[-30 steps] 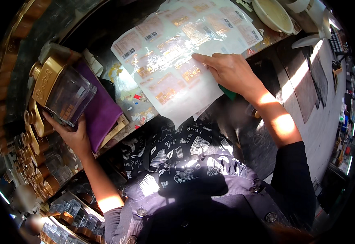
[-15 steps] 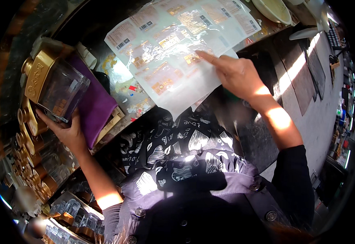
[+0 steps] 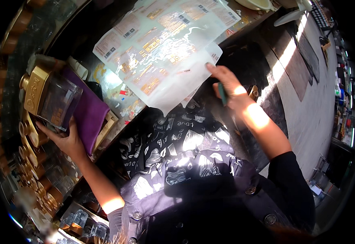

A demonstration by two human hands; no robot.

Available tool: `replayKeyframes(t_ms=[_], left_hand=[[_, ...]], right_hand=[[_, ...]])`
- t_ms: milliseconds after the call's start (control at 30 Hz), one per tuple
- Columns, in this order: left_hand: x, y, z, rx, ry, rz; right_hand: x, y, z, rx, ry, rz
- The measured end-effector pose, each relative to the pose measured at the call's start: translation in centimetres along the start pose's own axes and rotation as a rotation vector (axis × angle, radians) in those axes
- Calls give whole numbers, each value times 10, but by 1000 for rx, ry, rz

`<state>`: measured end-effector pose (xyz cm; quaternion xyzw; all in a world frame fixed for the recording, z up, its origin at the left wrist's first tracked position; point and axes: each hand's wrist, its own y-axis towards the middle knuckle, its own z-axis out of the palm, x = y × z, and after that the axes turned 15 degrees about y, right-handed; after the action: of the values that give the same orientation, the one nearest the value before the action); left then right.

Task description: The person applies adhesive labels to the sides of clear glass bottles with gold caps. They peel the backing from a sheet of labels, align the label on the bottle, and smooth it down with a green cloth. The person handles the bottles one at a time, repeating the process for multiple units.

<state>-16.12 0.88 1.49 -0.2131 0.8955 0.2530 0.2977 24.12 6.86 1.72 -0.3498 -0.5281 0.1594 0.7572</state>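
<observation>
A clear glass bottle (image 3: 59,103) with a gold embossed top (image 3: 38,90) lies tilted on a purple cloth (image 3: 88,112). My left hand (image 3: 68,139) grips its near side, thumb and fingers spread around the lower edge. Translucent label sheets (image 3: 161,87), printed with gold labels and barcodes, cover the bench top. My right hand (image 3: 228,83) is at the right edge of the sheets, forefinger stretched to the edge. A narrow green thing (image 3: 222,93) shows in its palm, its kind unclear; whether a label is on the fingertip cannot be made out.
Several gold-topped bottles (image 3: 33,156) stand in rows at the left. More clear glass bottles (image 3: 79,219) sit in a box at lower left. A pale bowl (image 3: 256,4) rests at the bench's far end. Coloured scraps (image 3: 122,92) stick to the bench (image 3: 132,106). Dark boards (image 3: 287,61) lie at right.
My right hand has drawn back from the middle of the label sheets to their right edge. My left hand stays on the bottle. The whole view has shifted slightly.
</observation>
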Motion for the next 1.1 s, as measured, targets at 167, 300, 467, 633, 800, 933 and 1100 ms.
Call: replayKeyframes(t_ms=[167, 300, 467, 633, 800, 933, 1100], left_hand=[[-2, 3, 1, 0, -75, 9], [-5, 2, -4, 4, -45, 17], [-6, -1, -3, 11, -99, -17], [-5, 0, -2, 34, -178, -34], [-7, -1, -1, 4, -96, -15], [-1, 0, -1, 17, -122, -25], [-6, 1, -2, 9, -60, -11]], right_hand=[[-18, 8, 17, 268, 200, 66], [-27, 15, 16, 243, 274, 41], [-16, 2, 17, 196, 198, 42], [-18, 5, 1, 128, 75, 66], [-17, -1, -4, 93, 14, 38], [-18, -3, -7, 109, 35, -11], [-26, 2, -19, 106, 41, -52]])
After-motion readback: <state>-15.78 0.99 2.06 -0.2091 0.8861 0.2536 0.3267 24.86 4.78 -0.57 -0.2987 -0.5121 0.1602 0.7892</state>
